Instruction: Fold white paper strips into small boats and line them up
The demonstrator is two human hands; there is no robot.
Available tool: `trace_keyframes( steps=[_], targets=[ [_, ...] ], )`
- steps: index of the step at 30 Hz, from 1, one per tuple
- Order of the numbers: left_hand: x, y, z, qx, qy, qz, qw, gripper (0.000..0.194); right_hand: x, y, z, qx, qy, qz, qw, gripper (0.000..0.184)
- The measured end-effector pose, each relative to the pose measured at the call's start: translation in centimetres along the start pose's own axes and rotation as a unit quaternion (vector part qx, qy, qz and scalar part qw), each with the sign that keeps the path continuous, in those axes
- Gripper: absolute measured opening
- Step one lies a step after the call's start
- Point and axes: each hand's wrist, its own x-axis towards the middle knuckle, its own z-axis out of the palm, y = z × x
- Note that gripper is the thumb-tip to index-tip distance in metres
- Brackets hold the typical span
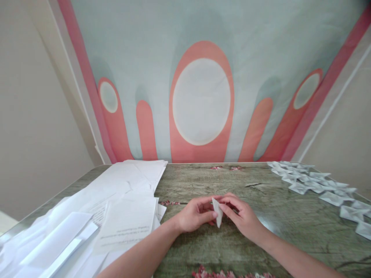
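Note:
Between my two hands, above the middle of the table, is a small folded piece of white paper (217, 213), narrow and pointed at its ends. My left hand (195, 213) pinches it from the left, the thumb against its lower part. From the other side my right hand (238, 212) grips its upper right edge between thumb and fingers. Some of the fingertips behind the paper are hidden. Along the right side of the table lie several folded paper pieces (330, 198) with pointed corners, set out in rows.
Loose white paper sheets (127, 220), some printed, spread in a pile over the table's left side. Folded paper strips (58, 239) rest on top at the near left. The wood-patterned table (191, 247) meets a wall hanging (203, 152) with coral shapes at its far edge.

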Motion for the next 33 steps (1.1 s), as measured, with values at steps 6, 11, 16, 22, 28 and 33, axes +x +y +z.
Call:
trace_keyframes(
  steps=[6,11,16,22,28,33],
  targets=[
    [0.0,0.1,0.2,0.027,0.035,0.002,0.999,0.047,-0.4,0.4,0.3,-0.016,0.044,0.005,0.999,0.014],
    [0.3,-0.7,0.2,-0.004,0.11,0.013,0.994,0.048,-0.6,0.3,0.4,-0.027,0.043,-0.014,0.999,0.017],
    [0.6,-1.0,0.0,-0.013,0.128,0.013,0.992,0.048,-0.5,0.3,0.5,-0.044,0.029,-0.017,0.998,0.024],
    [0.7,-1.4,0.2,-0.014,0.141,0.027,0.989,0.046,-0.6,0.0,0.6,-0.088,0.028,-0.047,0.995,0.03],
    [0.7,-1.5,0.1,0.028,0.149,0.049,0.987,0.044,-0.7,-0.5,0.6,-0.078,0.002,-0.028,0.997,0.024],
    [0.6,-1.1,0.3,0.115,0.163,0.064,0.978,0.042,-0.6,-0.6,0.5,-0.063,0.006,-0.022,0.998,0.025]
  ],
)
